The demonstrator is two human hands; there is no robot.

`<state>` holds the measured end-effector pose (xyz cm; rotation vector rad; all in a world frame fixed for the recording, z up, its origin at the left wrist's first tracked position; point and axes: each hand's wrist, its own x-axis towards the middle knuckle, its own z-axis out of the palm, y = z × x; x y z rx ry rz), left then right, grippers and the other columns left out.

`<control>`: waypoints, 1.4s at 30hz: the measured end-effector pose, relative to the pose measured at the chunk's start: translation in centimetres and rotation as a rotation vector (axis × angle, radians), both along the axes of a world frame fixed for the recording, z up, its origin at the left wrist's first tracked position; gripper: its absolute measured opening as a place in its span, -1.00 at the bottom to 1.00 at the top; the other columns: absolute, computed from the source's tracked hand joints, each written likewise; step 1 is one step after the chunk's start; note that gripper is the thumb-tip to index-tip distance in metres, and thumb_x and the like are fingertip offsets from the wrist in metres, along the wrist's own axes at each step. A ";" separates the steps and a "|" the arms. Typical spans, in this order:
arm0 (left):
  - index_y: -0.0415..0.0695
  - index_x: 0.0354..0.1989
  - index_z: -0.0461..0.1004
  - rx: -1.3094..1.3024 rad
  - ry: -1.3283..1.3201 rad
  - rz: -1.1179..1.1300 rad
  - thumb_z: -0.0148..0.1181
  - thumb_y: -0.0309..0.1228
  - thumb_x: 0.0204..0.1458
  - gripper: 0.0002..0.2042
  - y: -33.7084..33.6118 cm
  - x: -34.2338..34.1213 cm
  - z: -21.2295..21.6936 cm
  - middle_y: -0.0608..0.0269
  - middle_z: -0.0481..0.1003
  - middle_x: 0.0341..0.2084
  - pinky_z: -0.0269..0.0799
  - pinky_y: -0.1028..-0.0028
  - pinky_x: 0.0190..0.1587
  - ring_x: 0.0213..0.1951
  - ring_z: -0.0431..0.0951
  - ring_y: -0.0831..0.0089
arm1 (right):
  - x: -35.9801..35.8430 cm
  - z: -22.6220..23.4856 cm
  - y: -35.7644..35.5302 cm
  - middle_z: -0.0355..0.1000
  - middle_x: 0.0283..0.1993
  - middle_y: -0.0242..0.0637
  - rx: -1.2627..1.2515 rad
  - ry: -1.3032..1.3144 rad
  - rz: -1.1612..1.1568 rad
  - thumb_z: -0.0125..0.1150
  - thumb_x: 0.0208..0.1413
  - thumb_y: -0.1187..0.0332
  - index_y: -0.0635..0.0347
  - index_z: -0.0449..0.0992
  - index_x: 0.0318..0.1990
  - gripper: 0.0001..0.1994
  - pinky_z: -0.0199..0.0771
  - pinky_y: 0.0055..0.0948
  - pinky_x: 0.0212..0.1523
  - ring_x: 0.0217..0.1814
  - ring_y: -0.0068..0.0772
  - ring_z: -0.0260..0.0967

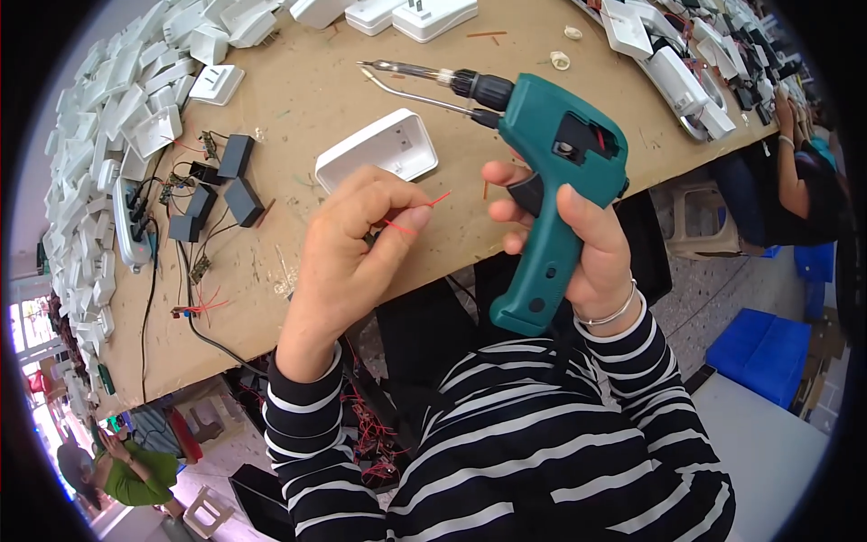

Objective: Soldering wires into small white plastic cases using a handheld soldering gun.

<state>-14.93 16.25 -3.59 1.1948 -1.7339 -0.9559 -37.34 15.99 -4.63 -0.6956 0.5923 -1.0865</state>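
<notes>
My right hand (591,239) is wrapped round the handle of a green soldering gun (555,208), its fingers near the black trigger. The gun's tip and the thin metal feed tube beside it point to the far left, above the table. My left hand (352,244) is closed in a pinch on a thin red wire (435,200), whose ends stick out between thumb and forefinger. Whatever else lies inside that hand is hidden. Just beyond it, a white plastic housing (384,149) rests open side up on the table, apart from the gun.
Black rectangular blocks (242,200) and small circuit boards with wires lie at left, near a white power strip (131,226). White housings (135,81) are heaped along the left edge. More parts fill a tray (668,72) at far right. Other people sit at both sides.
</notes>
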 end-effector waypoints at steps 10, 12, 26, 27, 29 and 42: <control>-0.20 -0.33 0.50 -0.205 -0.216 0.099 0.20 -0.58 -0.03 -0.91 0.0 0.5 -0.4 0.20 0.41 -0.47 0.34 0.47 -0.42 -0.49 0.43 0.37 | 2.4 -0.4 -1.9 0.26 0.21 -0.03 0.077 -0.065 0.035 0.03 0.23 0.20 0.26 0.12 0.28 -0.46 0.46 -0.35 0.03 0.17 -0.19 0.34; -0.20 -0.33 0.50 -0.253 -0.253 0.090 0.20 -0.58 -0.03 -0.91 0.0 0.4 -0.3 0.20 0.41 -0.46 0.35 0.46 -0.43 -0.49 0.44 0.35 | 3.0 -0.5 -2.1 0.26 0.22 -0.04 0.102 -0.081 0.038 0.02 0.23 0.23 0.27 0.14 0.27 -0.49 0.41 -0.31 0.10 0.24 -0.16 0.28; -0.18 -0.35 0.50 -0.237 -0.293 0.196 0.22 -0.59 -0.07 -0.89 0.5 -1.1 -0.9 0.21 0.40 -0.50 0.33 0.42 -0.42 -0.45 0.45 0.30 | 2.8 -0.4 -2.4 0.24 0.20 0.07 0.097 -0.005 0.003 0.01 0.24 0.26 0.38 0.11 0.26 -0.48 0.36 -0.25 0.20 0.25 -0.06 0.25; -0.16 -0.36 0.50 -0.374 -0.420 0.223 0.23 -0.58 -0.10 -0.88 0.4 -1.0 -0.7 0.23 0.40 -0.48 0.29 0.42 -0.36 -0.42 0.44 0.32 | 2.5 -0.1 -2.1 0.24 0.20 0.09 0.072 0.018 -0.006 0.00 0.24 0.27 0.38 0.10 0.26 -0.47 0.39 -0.25 0.16 0.24 -0.06 0.27; -0.15 -0.36 0.51 -0.507 -0.547 0.246 0.24 -0.58 -0.13 -0.87 0.4 -1.0 -0.6 0.26 0.41 -0.45 0.25 0.42 -0.30 -0.39 0.43 0.34 | 1.3 0.6 -1.3 0.25 0.20 0.11 0.034 0.053 -0.020 0.01 0.23 0.27 0.38 0.09 0.26 -0.47 0.43 -0.26 0.11 0.20 -0.06 0.31; -0.13 -0.52 0.56 -0.660 -0.707 0.638 0.27 -0.48 -0.22 -0.94 -0.9 -2.9 -2.2 0.18 0.46 -0.17 0.15 0.32 -0.05 -0.16 0.42 0.21 | -4.4 1.4 7.6 0.37 0.03 0.09 -0.110 0.550 -0.108 0.39 -0.06 0.27 0.45 0.13 0.22 -0.25 0.52 -0.46 -0.25 -0.20 -0.31 0.48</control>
